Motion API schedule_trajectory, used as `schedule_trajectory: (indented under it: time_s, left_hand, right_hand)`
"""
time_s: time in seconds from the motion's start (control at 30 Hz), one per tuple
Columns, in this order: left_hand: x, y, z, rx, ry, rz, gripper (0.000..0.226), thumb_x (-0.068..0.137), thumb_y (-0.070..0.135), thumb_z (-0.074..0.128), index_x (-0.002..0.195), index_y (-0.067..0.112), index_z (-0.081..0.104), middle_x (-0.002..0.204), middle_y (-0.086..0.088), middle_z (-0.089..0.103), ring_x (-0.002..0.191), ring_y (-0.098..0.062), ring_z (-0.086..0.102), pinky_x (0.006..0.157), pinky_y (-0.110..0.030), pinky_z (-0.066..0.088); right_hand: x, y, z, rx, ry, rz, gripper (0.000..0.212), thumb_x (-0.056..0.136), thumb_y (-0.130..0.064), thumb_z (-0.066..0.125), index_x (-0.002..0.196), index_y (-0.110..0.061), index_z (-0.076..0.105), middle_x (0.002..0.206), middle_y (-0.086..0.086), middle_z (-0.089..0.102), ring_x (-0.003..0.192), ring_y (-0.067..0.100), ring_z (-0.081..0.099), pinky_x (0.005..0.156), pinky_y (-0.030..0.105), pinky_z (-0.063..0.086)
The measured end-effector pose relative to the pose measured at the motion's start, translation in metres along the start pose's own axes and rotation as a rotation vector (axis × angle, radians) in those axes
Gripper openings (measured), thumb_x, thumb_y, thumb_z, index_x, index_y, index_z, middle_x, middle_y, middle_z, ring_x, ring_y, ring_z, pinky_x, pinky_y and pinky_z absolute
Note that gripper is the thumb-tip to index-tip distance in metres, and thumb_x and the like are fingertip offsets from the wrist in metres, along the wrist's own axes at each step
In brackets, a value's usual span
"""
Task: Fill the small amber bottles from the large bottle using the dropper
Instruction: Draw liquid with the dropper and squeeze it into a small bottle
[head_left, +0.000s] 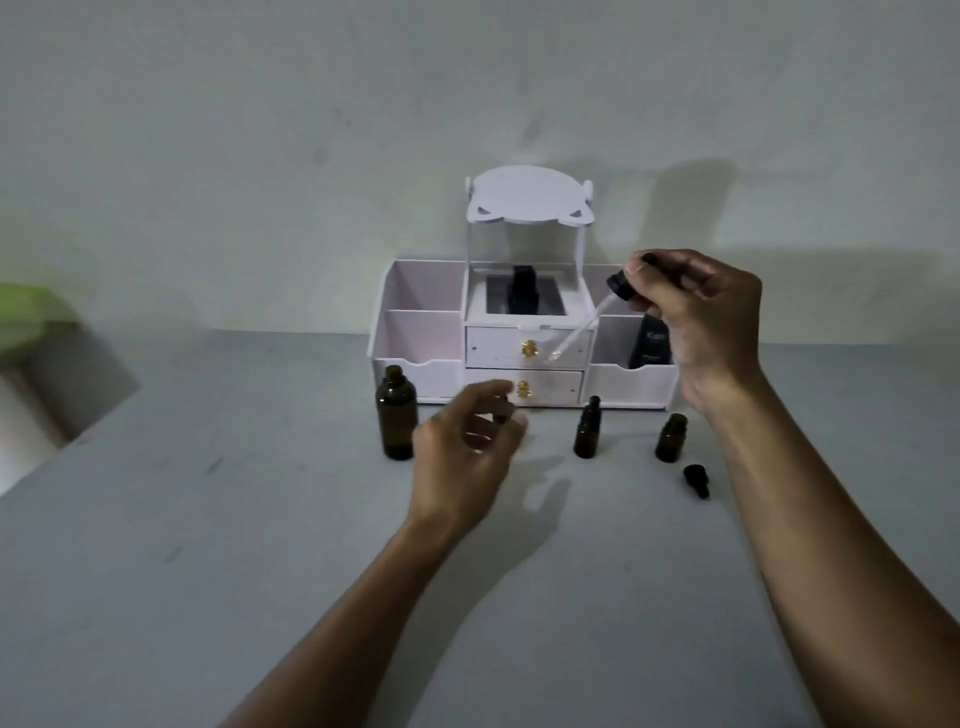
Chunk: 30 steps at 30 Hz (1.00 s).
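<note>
Head view, itemised.

Dropper (618, 289): thin clear glass tube under a black bulb and cap. Judged light, stiff, brittle at the tip and slick if wet. It is best taken at the cap, never the glass. It is held up in front of the organiser (415, 332), well above the surface (208, 519). The long axis is tilted, with the bulb up and right and the tip down and left, toward the large bottle (397, 421).

Right grip (691, 322): fingers curled, thumb and fingertips pinching the dropper's cap.

Left grip (467, 447): fingers loosely curled, low, just beside the large bottle. A dark shape shows at its fingertips, too blurred to tell whether it is held.

Large bottle: amber glass, upright, mouth open. Likely the heaviest and steadiest item.

Small bottle (587, 428) and second small bottle (670, 439): upright, apart. Judged light and easily tipped, so each wants steadying by the body.

Loose cap (696, 480): lying on its side near the second small bottle.
</note>
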<state>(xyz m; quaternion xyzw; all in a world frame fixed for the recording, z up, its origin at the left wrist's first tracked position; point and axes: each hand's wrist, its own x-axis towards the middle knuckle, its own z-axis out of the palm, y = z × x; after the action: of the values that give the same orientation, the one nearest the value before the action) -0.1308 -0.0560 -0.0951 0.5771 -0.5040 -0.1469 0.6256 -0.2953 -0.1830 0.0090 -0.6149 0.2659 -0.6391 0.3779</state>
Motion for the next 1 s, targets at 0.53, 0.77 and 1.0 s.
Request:
schedule_trajectory:
  time_s: [0.53,0.77,1.0]
  left_hand:
    - [0.041,-0.080,-0.107,-0.046,0.083,-0.217,0.058,0.068,0.027,0.077,0.125,0.021,0.065,0.120,0.002,0.071,0.107,-0.014,0.070,0.090,-0.027,0.055]
    - [0.045,-0.084,-0.108,-0.112,-0.014,-0.208,0.057,0.070,0.014,0.075,0.126,0.009,0.067,0.114,-0.007,0.075,0.105,-0.020,0.073,0.088,-0.030,0.055]
    - [0.044,-0.084,-0.107,-0.076,-0.078,-0.169,0.050,0.078,0.005,0.077,0.127,0.011,0.068,0.112,-0.005,0.075,0.102,-0.014,0.073,0.083,-0.021,0.055]
  right_hand:
    - [-0.032,0.020,0.122,0.140,-0.113,0.140,0.005,0.083,-0.010,0.079,0.083,-0.015,0.077,0.071,-0.003,0.074,0.075,0.024,0.070,0.087,0.055,0.058]
    - [-0.034,0.026,0.128,0.049,-0.194,0.093,0.016,0.081,-0.014,0.080,0.073,-0.027,0.077,0.073,0.006,0.074,0.074,0.024,0.069,0.084,0.056,0.058]
    - [-0.033,0.024,0.145,-0.053,-0.287,-0.019,0.009,0.086,-0.013,0.076,0.094,-0.009,0.076,0.078,-0.005,0.074,0.063,-0.004,0.065,0.073,0.021,0.055]
